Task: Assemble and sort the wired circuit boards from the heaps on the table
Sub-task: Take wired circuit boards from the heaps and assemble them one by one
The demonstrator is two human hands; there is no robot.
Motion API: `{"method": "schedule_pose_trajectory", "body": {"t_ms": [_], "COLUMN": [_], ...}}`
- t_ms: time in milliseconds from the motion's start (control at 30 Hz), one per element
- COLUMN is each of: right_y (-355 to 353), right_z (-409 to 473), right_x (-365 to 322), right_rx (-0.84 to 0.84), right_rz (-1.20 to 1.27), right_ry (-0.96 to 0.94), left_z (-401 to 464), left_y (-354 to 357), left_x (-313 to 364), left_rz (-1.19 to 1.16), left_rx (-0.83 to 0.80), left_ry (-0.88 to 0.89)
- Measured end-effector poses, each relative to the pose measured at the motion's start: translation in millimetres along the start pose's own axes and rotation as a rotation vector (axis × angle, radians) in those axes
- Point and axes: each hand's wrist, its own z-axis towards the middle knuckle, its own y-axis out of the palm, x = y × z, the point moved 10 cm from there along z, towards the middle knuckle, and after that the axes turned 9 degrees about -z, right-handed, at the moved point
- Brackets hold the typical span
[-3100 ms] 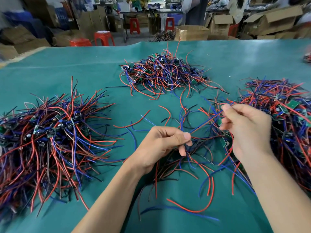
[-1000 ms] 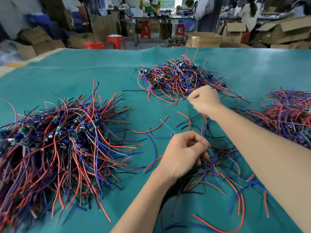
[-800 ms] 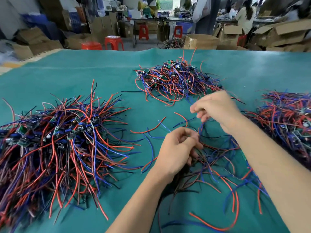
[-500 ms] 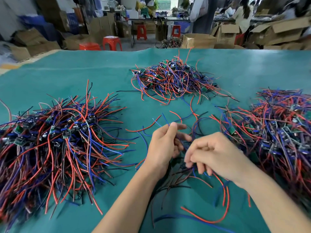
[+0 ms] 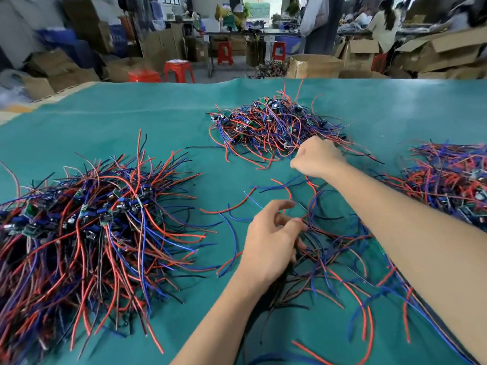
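Right hand (image 5: 315, 159) fisted at far heap (image 5: 274, 125), grasp unclear, left hand (image 5: 271, 241) loosely curled on loose wires (image 5: 332, 241)

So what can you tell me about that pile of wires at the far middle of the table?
The far pile is a loose, tangled mound of thin red, blue and a few black insulated wires, with small green circuit boards and dark components buried among them. It lies on the teal table cover, stray wire ends curling outward and upward. The right hand, fingers curled, is at its near edge; whether it holds a wire cannot be told.
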Motion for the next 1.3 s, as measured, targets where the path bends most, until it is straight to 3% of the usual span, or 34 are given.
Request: {"method": "schedule_pose_trajectory", "body": {"t_ms": [300, 400, 500, 733, 900, 1067, 1200, 1300], "right_y": [28, 30, 22, -19, -4, 18, 17, 10], "right_z": [34, 38, 21, -103, -198, -227, -221, -198], "right_x": [17, 12, 4, 5, -7, -15, -8, 22], "right_rx": [0.135, 0.061, -0.039, -0.096, -0.272, -0.422, -0.433, -0.19], "right_rz": [0.222, 0.285, 0.501, 0.77, 0.64, 0.576, 0.717, 0.905], "right_ry": [0.338, 0.261, 0.134, -0.135, -0.391, -0.534, -0.49, -0.229], "left_z": [1, 1, 1, 3, 4, 3, 0, -2], "left_y": [2, 3, 2, -2, -8, -7, -3, 2], "left_x": [-5, -5, -4, -2, -4, -4, 2, 7], "left_rz": [0.016, 0.012, 0.009, -0.109, -0.314, -0.192, -0.177, -0.142], "left_rx": [-0.046, -0.058, -0.045, -0.019, 0.034, 0.006, -0.031, -0.077], "left_ry": [0.009, 0.006, -0.008, -0.038, -0.12, -0.1, -0.06, -0.032]}}
